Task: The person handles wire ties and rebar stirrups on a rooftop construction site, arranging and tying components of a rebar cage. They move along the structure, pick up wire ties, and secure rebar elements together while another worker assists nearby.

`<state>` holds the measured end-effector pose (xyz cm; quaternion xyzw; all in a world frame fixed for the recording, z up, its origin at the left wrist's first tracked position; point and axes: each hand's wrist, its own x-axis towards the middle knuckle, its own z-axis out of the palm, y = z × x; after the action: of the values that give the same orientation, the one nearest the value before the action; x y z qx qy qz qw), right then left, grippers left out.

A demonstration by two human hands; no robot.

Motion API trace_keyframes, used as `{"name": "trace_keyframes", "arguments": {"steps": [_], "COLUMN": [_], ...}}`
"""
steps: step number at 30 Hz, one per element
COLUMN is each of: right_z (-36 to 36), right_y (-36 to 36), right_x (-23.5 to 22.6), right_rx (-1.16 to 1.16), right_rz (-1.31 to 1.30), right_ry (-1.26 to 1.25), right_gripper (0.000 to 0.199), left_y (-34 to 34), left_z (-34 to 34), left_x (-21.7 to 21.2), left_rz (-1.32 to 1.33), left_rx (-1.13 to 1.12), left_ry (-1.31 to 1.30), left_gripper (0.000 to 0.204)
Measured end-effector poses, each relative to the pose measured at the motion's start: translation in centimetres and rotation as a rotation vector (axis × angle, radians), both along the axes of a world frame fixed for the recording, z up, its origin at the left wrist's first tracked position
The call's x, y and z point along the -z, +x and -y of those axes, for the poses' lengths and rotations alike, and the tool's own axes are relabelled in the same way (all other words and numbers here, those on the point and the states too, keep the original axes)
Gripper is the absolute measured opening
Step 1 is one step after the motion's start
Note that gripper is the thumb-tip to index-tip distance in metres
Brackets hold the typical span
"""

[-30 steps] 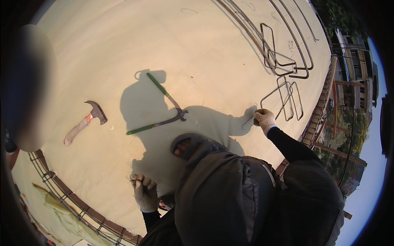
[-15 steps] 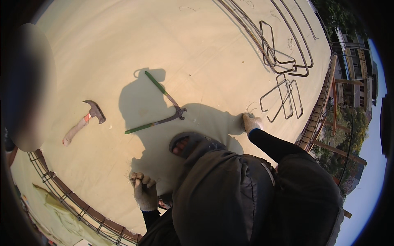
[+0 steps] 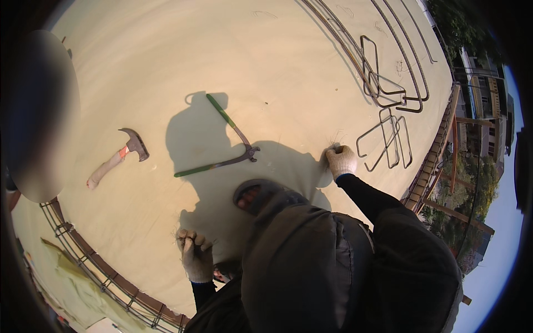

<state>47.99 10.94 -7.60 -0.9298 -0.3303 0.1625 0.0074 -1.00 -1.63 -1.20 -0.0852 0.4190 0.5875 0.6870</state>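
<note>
My left hand (image 3: 196, 258), in a pale knit glove, is closed on several thin tie wires (image 3: 183, 235) whose fine ends stick out past the fingers. My right hand (image 3: 341, 161), gloved alike, reaches out over the pale surface with its fingers pinched together. Fine wires (image 3: 333, 139) show at its fingertips. Between the hands and farther off lie long pincers (image 3: 247, 152) with green handles spread wide. A claw hammer (image 3: 136, 145) with a wrapped handle rests to the left. Right of my right hand are bent steel stirrups (image 3: 391, 139).
Long rebars (image 3: 338, 39) with hooked ends lie at the far right. A rebar cage (image 3: 100, 280) runs along the left edge, and a boarded edge (image 3: 436, 150) borders the right. At the far left is a blurred person (image 3: 39, 116). My sandaled foot (image 3: 250, 195) is between the hands.
My right hand has turned and moved slightly, its fingertips now pointing away from me. My left hand keeps its hold on the wires. The view has shifted a little.
</note>
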Motion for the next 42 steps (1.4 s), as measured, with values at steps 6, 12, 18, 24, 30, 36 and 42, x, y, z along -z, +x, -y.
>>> {"name": "trace_keyframes", "arguments": {"steps": [6, 12, 18, 24, 30, 36, 42], "right_z": [-6.8, -10.8, -8.0, -7.5, -14.4, -31.6, -44.1], "right_y": [-9.2, -23.9, -33.5, -32.0, -24.4, -13.0, -10.1], "right_x": [-5.9, -10.9, -11.2, -10.7, -9.3, -1.9, -1.6], "right_rx": [-0.303, -0.832, -1.402, -1.366, -1.06, -0.813, -0.682], "right_rz": [-0.588, -1.018, -0.902, -1.204, -0.912, -0.073, 0.305], "right_ry": [0.223, 0.071, -0.017, 0.108, 0.298, 0.623, 0.304], "right_gripper": [0.029, 0.016, 0.022, 0.017, 0.021, 0.038, 0.033], "left_y": [0.7, 0.9, 2.6, 2.1, 1.3, 0.4, 1.1], "left_z": [-0.9, -5.0, -7.4, -6.9, -5.5, -2.7, -1.4], "left_x": [-0.3, 2.6, 0.7, -0.2, 0.2, -0.8, -2.1], "left_rz": [0.031, 0.086, -0.257, -1.527, -0.136, -0.15, -0.112], "left_rx": [-0.021, 0.074, 0.103, 0.532, -0.118, -0.124, -0.105], "left_ry": [0.06, 0.288, 0.248, 0.294, 0.114, 0.09, 0.043], "left_gripper": [0.024, 0.054, 0.102, 0.056, 0.027, 0.017, 0.016]}}
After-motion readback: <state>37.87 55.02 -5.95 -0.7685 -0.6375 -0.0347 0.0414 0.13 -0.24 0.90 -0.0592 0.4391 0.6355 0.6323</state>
